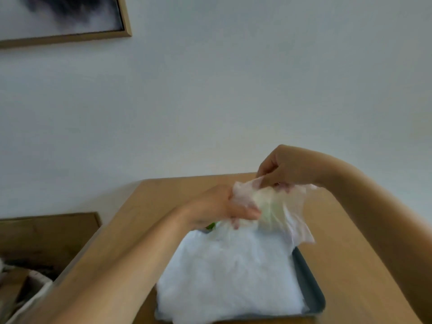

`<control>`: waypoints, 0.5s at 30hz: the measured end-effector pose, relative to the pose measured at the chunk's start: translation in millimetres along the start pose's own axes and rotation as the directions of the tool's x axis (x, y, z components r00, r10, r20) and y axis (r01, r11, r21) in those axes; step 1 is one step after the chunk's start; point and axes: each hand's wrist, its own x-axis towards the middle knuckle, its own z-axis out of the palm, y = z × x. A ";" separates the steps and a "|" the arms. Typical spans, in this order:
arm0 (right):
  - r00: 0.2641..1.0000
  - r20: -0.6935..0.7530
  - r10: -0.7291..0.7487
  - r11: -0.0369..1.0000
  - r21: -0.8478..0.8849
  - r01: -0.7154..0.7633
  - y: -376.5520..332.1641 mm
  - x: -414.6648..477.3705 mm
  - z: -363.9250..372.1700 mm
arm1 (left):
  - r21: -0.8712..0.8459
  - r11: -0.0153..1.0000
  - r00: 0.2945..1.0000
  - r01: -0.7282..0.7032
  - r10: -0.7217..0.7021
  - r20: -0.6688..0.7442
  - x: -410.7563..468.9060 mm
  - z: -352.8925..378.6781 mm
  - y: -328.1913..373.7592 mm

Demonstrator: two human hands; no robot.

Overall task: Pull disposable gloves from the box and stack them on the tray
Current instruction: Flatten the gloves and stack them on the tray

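Both hands are on one glove point(280, 206), held up in the air over the far end of the tray point(308, 284); the glove is thin, see-through and crumpled, stretched between the two hands with its lower right edge hanging loose.

Left hand point(224, 206): fingers curled round the glove's left side, gripping it, knuckles toward the camera; right hand point(285, 169): coming from above, fingertips and thumb pinching the glove's top edge, wrist bent down; the right hand sits higher and further back than the left; the two hands are near each other but apart.

Pile of gloves point(229, 277): a white heap covering nearly all of the tray, spilling over its near left corner; only the dark grey rim shows, along the right side and the near right corner; the held glove's bottom edge reaches the far top of the pile; contact there not clear, blurred.

Small green patch point(211, 226) just under the left wrist at the pile's far edge; cannot tell what it is.

Tray sits on a light wooden table point(350, 242); the table's far edge is against a plain pale wall point(233, 90); framed picture point(70, 19) on the wall, top left; dark wooden surface point(46, 235) low at left beside the table.
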 end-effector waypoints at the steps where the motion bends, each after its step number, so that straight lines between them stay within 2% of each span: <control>1: 1.000 0.000 0.018 1.000 -0.008 -0.018 1.6 -1.6 -1.8 | -0.009 0.997 0.997 0.077 -0.077 0.032 -8.5 1.1 0.4; 2: 0.999 -0.019 0.039 0.999 0.035 -0.038 4.1 -2.2 -1.3 | -0.035 0.992 0.991 0.124 -0.122 0.059 -17.0 2.5 -0.5; 3: 0.996 -0.056 0.072 0.987 0.149 -0.063 7.2 -1.4 1.1 | -0.078 0.985 0.986 0.157 -0.152 0.063 -24.0 2.3 -5.2; 4: 0.988 -0.090 0.123 0.939 0.334 -0.086 10.7 -0.9 5.9 | -0.145 0.976 0.986 0.165 -0.158 0.058 -32.8 3.1 -9.1; 5: 0.980 -0.080 0.183 0.807 0.581 -0.103 14.5 -1.4 13.0 | -0.230 0.958 0.985 0.170 -0.164 0.048 -39.6 4.3 -11.8; 6: 0.975 -0.024 0.222 0.597 0.793 -0.116 17.5 -5.2 21.8 | -0.337 0.925 0.984 0.175 -0.178 0.022 -46.3 4.9 -15.9; 7: 0.973 0.062 0.220 0.399 0.905 -0.148 23.6 -9.4 30.6 | -0.432 0.883 0.977 0.181 -0.213 -0.025 -48.6 5.7 -19.5; 8: 0.972 0.155 0.176 0.269 0.943 -0.198 30.7 -14.8 41.4 | -0.491 0.854 0.966 0.171 -0.245 -0.089 -51.4 5.9 -22.1; 9: 0.965 0.237 0.108 0.191 0.948 -0.254 35.6 -20.7 53.3 | -0.535 0.832 0.953 0.145 -0.263 -0.152 -53.9 5.8 -24.7; 10: 0.957 0.286 0.051 0.142 0.946 -0.291 39.1 -25.8 64.2 | -0.570 0.816 0.943 0.099 -0.259 -0.207 -56.1 5.0 -27.9; 12: 0.955 0.293 0.050 0.062 0.953 -0.295 37.9 -34.4 80.9 | -0.607 0.794 0.928 0.029 -0.248 -0.279 -59.2 5.9 -28.0; 14: 0.968 0.222 0.120 0.065 0.971 -0.231 29.8 -34.9 91.2 | -0.601 0.799 0.906 -0.031 -0.231 -0.354 -57.6 6.4 -34.3; 15: 0.974 0.170 0.151 0.102 0.977 -0.186 21.9 -34.3 93.7 | -0.570 0.820 0.891 -0.046 -0.225 -0.395 -57.1 7.7 -35.8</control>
